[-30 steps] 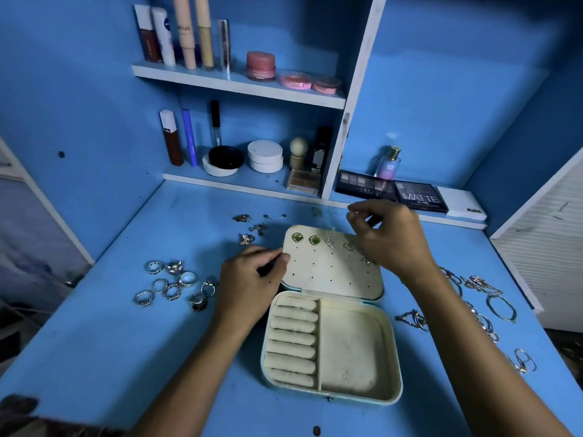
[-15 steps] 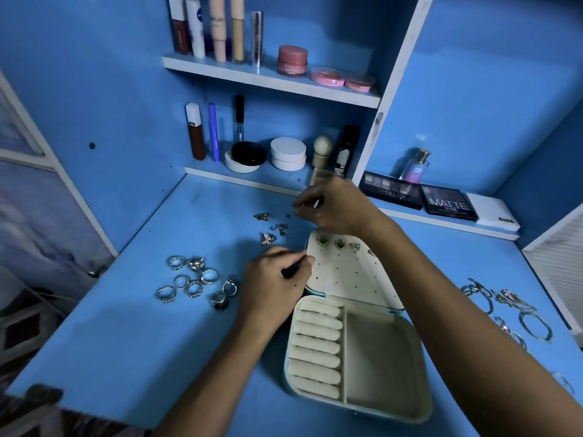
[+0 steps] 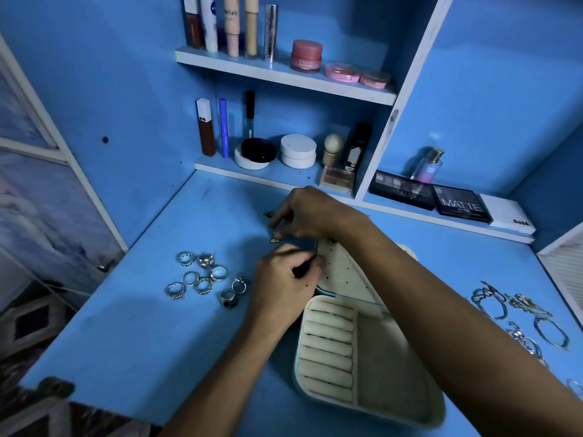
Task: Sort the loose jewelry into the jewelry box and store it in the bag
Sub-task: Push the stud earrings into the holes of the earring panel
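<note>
The cream jewelry box (image 3: 383,370) lies open on the blue desk. Its ring rolls and side tray hold nothing. My left hand (image 3: 282,287) pinches the left edge of the raised lid (image 3: 345,280), a peg board where a green stud shows near my right wrist. My right hand (image 3: 310,214) reaches across to the left of the lid, and its fingertips pinch a small loose earring (image 3: 273,239). Another earring (image 3: 268,213) lies just behind. Several silver rings (image 3: 205,277) lie left of the box. No bag is in view.
Bracelets and chains (image 3: 520,313) lie on the desk to the right, partly behind my right forearm. Shelves at the back hold cosmetics, with eyeshadow palettes (image 3: 460,205) and a perfume bottle (image 3: 427,167) on the low ledge. The desk's front edge runs close below the box.
My right hand has moved from the lid's right side leftward across the lid to the loose earrings. My left hand has stayed on the lid's edge. The view has shifted to the left.
</note>
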A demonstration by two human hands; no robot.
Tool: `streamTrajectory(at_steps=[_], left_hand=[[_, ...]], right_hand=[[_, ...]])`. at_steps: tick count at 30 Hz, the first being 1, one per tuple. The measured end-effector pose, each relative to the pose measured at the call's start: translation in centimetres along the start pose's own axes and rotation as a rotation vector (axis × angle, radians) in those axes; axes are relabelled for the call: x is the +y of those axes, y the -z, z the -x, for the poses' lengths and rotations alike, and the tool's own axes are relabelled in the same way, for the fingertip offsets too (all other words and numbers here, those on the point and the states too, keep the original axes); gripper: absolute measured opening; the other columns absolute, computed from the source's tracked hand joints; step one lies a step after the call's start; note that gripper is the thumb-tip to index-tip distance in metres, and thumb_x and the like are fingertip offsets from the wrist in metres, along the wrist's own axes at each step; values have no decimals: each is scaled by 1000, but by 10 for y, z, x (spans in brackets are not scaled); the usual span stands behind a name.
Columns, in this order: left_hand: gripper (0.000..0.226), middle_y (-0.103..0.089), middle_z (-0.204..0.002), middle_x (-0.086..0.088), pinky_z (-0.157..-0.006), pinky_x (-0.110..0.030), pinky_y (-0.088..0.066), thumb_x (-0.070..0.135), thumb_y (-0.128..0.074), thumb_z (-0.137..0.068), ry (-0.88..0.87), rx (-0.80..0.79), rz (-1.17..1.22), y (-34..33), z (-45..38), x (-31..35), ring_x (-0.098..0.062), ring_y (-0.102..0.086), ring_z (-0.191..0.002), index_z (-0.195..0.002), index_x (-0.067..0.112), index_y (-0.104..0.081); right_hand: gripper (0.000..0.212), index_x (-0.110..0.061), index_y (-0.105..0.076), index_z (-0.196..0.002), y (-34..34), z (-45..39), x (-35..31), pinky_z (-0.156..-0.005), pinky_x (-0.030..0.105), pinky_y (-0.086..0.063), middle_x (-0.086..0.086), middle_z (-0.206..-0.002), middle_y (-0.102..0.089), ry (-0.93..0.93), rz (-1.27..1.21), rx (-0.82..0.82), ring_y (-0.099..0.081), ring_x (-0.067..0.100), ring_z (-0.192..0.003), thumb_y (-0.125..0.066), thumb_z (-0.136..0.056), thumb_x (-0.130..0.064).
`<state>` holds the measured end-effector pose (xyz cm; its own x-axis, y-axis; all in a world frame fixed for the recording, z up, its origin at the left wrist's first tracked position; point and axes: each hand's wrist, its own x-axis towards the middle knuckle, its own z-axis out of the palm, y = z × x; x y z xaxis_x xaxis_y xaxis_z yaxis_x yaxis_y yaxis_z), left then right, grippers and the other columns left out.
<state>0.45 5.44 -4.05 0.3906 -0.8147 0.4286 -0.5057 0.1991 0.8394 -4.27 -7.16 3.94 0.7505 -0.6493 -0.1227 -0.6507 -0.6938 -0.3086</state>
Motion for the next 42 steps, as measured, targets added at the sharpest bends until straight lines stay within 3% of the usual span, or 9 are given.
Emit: streamTrajectory(at_steps=[4,8,11,17,21,27,32,38,42], left_hand=[[18,-68,-75,4,-64,-30,-51,25,-67,-80,-13,-1,0,-1,0,-1,-9,-63,-66,-81,12,-78],[17,-67,-73,2,-62,-33,-50,24,-67,-81,-23,-5,-12,0,0,-1,-12,-62,-64,-79,11,-77],[15,-67,-73,2,-62,-32,-49,22,-68,-80,-29,4,-17,0,0,1,-12,-62,-64,-80,10,-78],[17,-69,-77,4,-65,-28,-51,26,-69,-80,1,-6,6,2,1,2,-9,-64,-66,-85,12,-79],[19,-71,-80,4,-67,-27,-52,26,-70,-80,21,-4,20,2,2,3,-8,-65,-69,-89,13,-79],[24,-72,-82,3,-70,-18,-51,28,-69,-79,18,0,-2,3,1,3,-6,-66,-75,-91,10,-79],[21,-72,-85,5,-73,-19,-52,27,-71,-82,28,-21,-14,4,2,3,-5,-66,-78,-94,11,-79],[11,-73,-85,5,-72,-10,-49,14,-77,-83,14,-14,-36,4,2,3,-4,-66,-80,-94,10,-79],[12,-73,-86,7,-72,-6,-47,14,-78,-82,18,-11,-46,5,2,4,0,-66,-82,-93,11,-80]], right_hand=[[21,-30,-79,-103,-1,-2,-1,-77,19,-38,-13,-103,-71,31,-3,-15,-51,-2,-89,-79,-82,-30],[15,-28,-80,-97,-2,-3,-1,-66,14,-36,-23,-78,-57,33,-34,-19,-50,-7,-71,-79,-82,-27],[7,-28,-80,-87,-2,-3,2,-68,14,-39,-21,-77,-62,26,-92,-1,-51,-12,-72,-79,-80,-26],[0,-26,-74,-85,7,2,13,-67,14,-42,-13,-86,-72,0,-214,95,-63,2,-81,-74,-85,-26],[5,-21,-71,-81,16,12,22,-78,26,-56,-6,-84,-74,-43,-363,189,-69,11,-83,-74,-84,-19],[14,-19,-65,-80,26,49,33,-71,17,-52,3,-83,-74,-97,-562,355,-67,12,-73,-73,-85,-9],[27,-27,-69,-89,26,86,45,-83,38,-56,10,-87,-75,-86,-652,441,-68,29,-83,-67,-87,-1],[25,-28,-74,-86,18,136,58,-67,14,-50,-16,-77,-73,-139,-735,561,-66,4,-75,-69,-90,-4],[21,-28,-75,-90,7,163,60,-59,26,-51,-14,-73,-68,-189,-816,631,-60,3,-62,-71,-90,-7]])
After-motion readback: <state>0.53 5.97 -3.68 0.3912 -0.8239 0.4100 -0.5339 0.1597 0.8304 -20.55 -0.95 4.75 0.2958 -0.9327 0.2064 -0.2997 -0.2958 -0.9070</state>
